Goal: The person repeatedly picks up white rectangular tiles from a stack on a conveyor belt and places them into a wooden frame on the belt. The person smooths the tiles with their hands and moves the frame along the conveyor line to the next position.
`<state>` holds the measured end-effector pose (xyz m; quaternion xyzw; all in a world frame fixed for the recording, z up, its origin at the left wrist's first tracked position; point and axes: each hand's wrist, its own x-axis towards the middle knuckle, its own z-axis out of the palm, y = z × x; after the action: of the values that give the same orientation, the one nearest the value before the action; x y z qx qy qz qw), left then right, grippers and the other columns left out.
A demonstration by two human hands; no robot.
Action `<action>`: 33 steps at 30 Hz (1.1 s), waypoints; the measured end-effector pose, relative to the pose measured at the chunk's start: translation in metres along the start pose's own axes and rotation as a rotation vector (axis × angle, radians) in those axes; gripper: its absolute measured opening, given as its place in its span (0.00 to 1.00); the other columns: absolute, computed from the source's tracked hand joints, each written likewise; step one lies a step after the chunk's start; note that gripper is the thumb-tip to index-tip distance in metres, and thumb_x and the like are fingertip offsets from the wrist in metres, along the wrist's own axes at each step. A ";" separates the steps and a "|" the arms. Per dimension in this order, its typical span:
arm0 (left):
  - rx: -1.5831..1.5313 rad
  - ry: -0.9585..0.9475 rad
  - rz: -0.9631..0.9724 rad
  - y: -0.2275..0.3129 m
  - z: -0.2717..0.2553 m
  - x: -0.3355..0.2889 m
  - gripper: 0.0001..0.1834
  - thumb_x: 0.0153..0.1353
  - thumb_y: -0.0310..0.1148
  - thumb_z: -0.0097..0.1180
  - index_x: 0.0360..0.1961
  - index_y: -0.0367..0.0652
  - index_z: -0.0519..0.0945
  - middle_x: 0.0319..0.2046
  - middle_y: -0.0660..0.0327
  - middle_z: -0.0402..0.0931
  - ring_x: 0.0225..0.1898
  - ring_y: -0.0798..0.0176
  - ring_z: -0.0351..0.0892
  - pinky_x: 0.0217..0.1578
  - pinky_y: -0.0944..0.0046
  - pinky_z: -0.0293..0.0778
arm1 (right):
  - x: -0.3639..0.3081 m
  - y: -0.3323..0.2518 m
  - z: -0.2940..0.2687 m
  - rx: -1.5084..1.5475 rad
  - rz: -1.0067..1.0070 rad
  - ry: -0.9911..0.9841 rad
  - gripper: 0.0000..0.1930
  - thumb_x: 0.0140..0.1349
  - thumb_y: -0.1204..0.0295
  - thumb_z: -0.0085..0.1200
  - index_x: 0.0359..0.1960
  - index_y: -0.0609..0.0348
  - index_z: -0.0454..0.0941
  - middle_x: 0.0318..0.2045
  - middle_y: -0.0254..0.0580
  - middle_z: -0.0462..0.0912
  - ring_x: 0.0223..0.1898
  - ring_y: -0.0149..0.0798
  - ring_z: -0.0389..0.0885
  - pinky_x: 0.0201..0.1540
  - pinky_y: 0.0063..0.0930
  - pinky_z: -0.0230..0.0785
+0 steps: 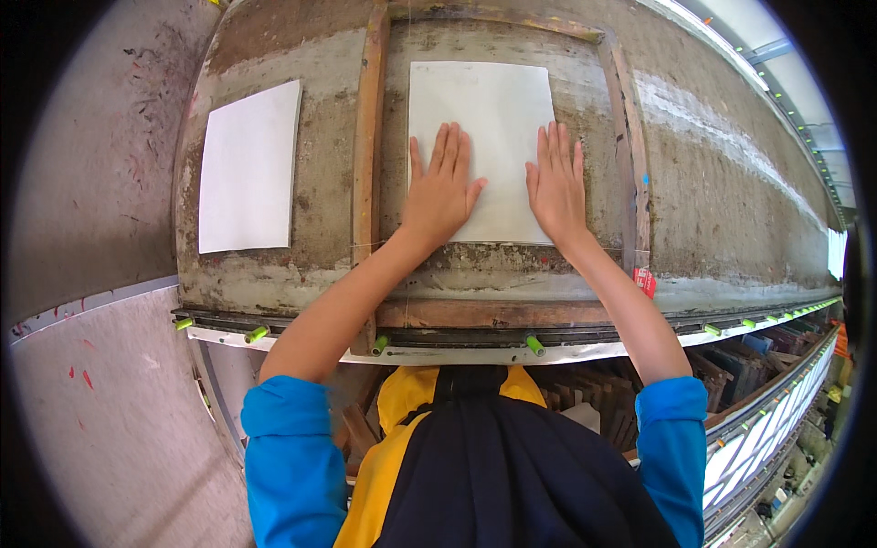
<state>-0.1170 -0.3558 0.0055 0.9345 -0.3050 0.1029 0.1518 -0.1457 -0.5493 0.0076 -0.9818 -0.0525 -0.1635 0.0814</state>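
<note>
A blank white sheet (484,100) lies flat on the stained work table, inside a wooden frame (368,137). Over the sheet's lower left part rests my left hand (440,187), palm down with fingers stretched out. My right hand (559,183) lies flat along the sheet's right edge, its fingers straight and side by side. Neither hand grips anything. To the left, outside the frame, a second white sheet or thin stack (248,169) rests on the table.
Green pegs (534,345) stick out along the table's near edge. A red tag (645,281) sits by the frame's lower right corner. Several wooden frames (585,393) are stored beneath the table. A long table surface (731,201) extends to the right.
</note>
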 end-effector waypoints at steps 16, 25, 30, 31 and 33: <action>-0.099 0.005 -0.034 0.034 -0.001 -0.009 0.28 0.61 0.32 0.39 0.62 0.32 0.55 0.63 0.47 0.54 0.67 0.52 0.48 0.64 0.46 0.38 | -0.008 -0.052 -0.005 0.108 -0.037 -0.115 0.29 0.62 0.70 0.40 0.63 0.72 0.49 0.63 0.64 0.51 0.67 0.57 0.45 0.68 0.45 0.36; -0.057 0.116 -0.075 -0.031 0.017 0.075 0.33 0.58 0.39 0.44 0.62 0.31 0.55 0.64 0.44 0.51 0.67 0.49 0.47 0.64 0.46 0.40 | 0.075 -0.014 0.020 0.366 -0.188 -0.052 0.27 0.62 0.74 0.41 0.62 0.68 0.51 0.58 0.56 0.64 0.61 0.48 0.61 0.65 0.41 0.48; -0.048 0.167 -0.111 -0.048 0.037 0.115 0.30 0.59 0.36 0.42 0.60 0.30 0.58 0.63 0.45 0.54 0.66 0.50 0.49 0.64 0.49 0.44 | 0.125 -0.012 0.051 0.381 -0.141 0.014 0.29 0.63 0.74 0.41 0.64 0.65 0.46 0.56 0.47 0.69 0.57 0.49 0.67 0.63 0.39 0.54; -0.059 0.167 -0.117 -0.051 0.039 0.120 0.30 0.60 0.36 0.41 0.60 0.30 0.58 0.63 0.45 0.54 0.66 0.50 0.50 0.64 0.49 0.44 | 0.131 -0.012 0.052 0.388 -0.142 0.020 0.30 0.63 0.74 0.41 0.65 0.64 0.44 0.57 0.43 0.69 0.56 0.50 0.68 0.63 0.38 0.55; -0.073 0.134 -0.135 -0.053 0.039 0.125 0.31 0.60 0.38 0.42 0.60 0.29 0.58 0.63 0.45 0.54 0.66 0.50 0.50 0.64 0.49 0.43 | 0.135 -0.009 0.055 0.356 -0.137 0.016 0.31 0.63 0.73 0.41 0.65 0.63 0.42 0.57 0.43 0.69 0.54 0.50 0.70 0.61 0.38 0.58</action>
<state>0.0178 -0.3955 -0.0067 0.9378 -0.2341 0.1438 0.2123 -0.0026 -0.5203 0.0016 -0.9446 -0.1468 -0.1648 0.2430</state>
